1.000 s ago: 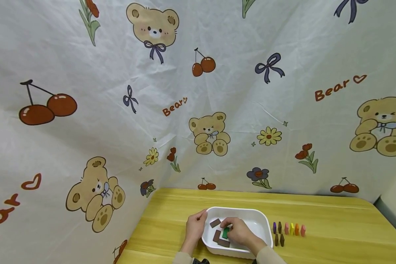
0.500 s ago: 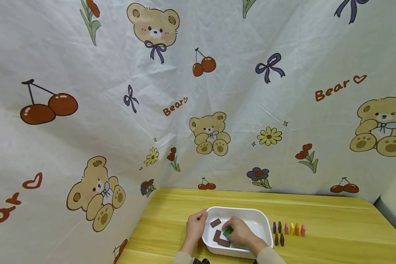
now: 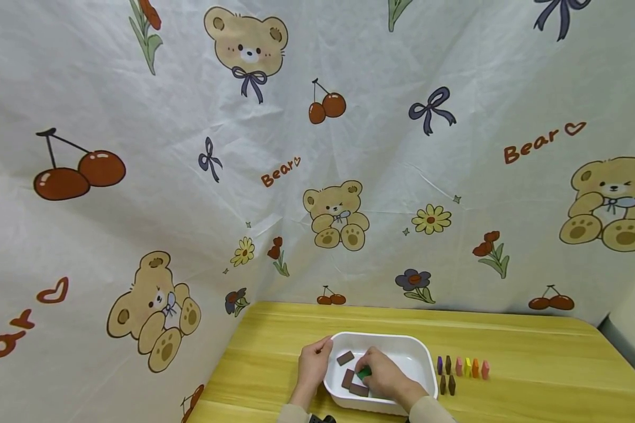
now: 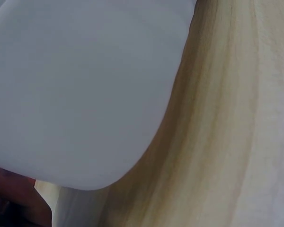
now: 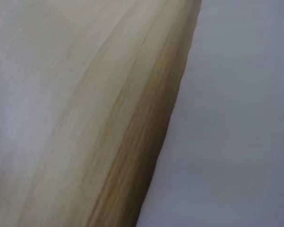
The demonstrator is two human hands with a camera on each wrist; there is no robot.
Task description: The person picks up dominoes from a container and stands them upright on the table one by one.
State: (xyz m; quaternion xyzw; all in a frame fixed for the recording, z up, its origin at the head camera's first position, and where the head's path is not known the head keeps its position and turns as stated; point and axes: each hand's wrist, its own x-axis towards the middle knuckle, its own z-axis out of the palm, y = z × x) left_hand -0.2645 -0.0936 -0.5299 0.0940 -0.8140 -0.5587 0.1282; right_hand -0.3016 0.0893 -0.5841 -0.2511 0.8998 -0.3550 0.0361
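A white plastic tray (image 3: 414, 359) stands on the table, its outer wall (image 4: 90, 90) filling much of the left wrist view. My left hand (image 3: 312, 364) grips the tray's left side, with the thumb near the rim; a few of its fingers (image 4: 23, 198) show at the lower left of that wrist view. Inside the tray, my right hand (image 3: 386, 374) pinches a small green block (image 3: 365, 372), partly covered by the fingers. Three dark brown blocks lie to its left: a far one (image 3: 345, 358), a middle one (image 3: 347, 379) and a near one (image 3: 358, 390). The right wrist view misses the right hand.
Right of the tray, several small blocks stand upright on the wooden table (image 3: 550, 364): purple (image 3: 440, 365), brown (image 3: 452, 385), yellow (image 3: 468, 367), orange (image 3: 475, 368) and pink (image 3: 485, 369) among them. A bear-printed cloth (image 3: 381, 164) hangs behind and at the left.
The green block has turned in my right fingers, from lying fairly upright in view to tilted and more covered by them. My left hand keeps its place on the tray.
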